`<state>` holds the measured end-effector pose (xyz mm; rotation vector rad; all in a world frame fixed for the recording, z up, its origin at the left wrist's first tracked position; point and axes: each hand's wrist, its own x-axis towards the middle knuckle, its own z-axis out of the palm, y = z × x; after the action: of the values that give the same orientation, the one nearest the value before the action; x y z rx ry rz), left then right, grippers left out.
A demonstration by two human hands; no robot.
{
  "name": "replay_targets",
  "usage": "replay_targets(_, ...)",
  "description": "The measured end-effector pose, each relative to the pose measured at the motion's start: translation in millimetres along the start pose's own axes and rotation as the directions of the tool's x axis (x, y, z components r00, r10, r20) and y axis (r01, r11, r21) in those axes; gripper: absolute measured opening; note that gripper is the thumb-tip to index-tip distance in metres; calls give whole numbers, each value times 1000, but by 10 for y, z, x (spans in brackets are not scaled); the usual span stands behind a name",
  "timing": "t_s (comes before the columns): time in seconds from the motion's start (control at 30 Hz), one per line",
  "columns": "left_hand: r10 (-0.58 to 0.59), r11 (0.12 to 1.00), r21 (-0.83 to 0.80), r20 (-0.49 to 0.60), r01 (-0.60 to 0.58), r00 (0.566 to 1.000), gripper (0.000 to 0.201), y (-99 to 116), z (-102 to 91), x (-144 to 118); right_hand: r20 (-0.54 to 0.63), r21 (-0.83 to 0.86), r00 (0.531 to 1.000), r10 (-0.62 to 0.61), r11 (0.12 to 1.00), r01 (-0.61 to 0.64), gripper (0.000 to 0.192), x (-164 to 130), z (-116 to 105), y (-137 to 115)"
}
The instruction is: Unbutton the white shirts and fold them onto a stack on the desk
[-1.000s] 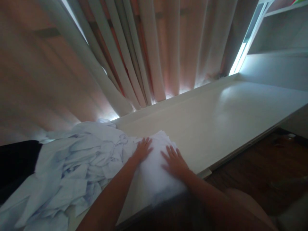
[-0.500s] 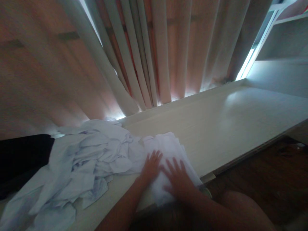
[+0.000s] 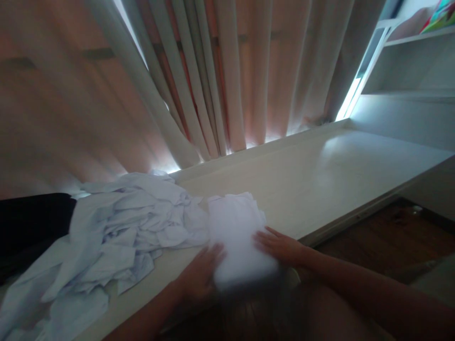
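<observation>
So on the far left there's something dark (image 3: 24, 222) lying at the end of the bench (image 3: 320, 175), too dim to tell what it is. Next to it sits a big crumpled heap of pale blue clothes (image 3: 117, 237), spilling toward the near edge. Just right of the heap is a folded white cloth (image 3: 236, 237), a neat stack right at the front edge of the bench and touching the pile. The left hand (image 3: 199, 277) presses against its left side, fingers spread flat. The right hand (image 3: 280, 246) lies on the right side, fingers stretched out, not clutching anything. Behind it all hang long pinkish curtains (image 3: 231, 71), and off to the right is a white shelf (image 3: 408, 90).
</observation>
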<state>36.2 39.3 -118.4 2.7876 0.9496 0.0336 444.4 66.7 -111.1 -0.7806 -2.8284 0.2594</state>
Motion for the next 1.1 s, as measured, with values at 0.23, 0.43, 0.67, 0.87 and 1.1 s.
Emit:
replay_targets(0.23,-180,980,79,-50,183,982,89,226,249,107,-7,-7,999,-51,999,51,57,5,41,31)
replay_targets(0.43,-138,990,-41,-57,136,989,70,261,26,96,26,159,999,-45,986,40,57,-31,-91,-32)
replay_targets(0.67,-274,916,-340,-144,213,951,54,82,-266,194,-70,537,993,98,842,-45,56,53,-373,-143)
replay_targets(0.87,-685,533,-719,-57,446,727,59,-219,-806,766,62,856,697,714,322,-405,53,494,-596,131)
replay_targets(1.1,-797,394,-724,38,566,603,53,-662,-1106,1524,246,953,618,747,-69,-296,38,1201,-455,802)
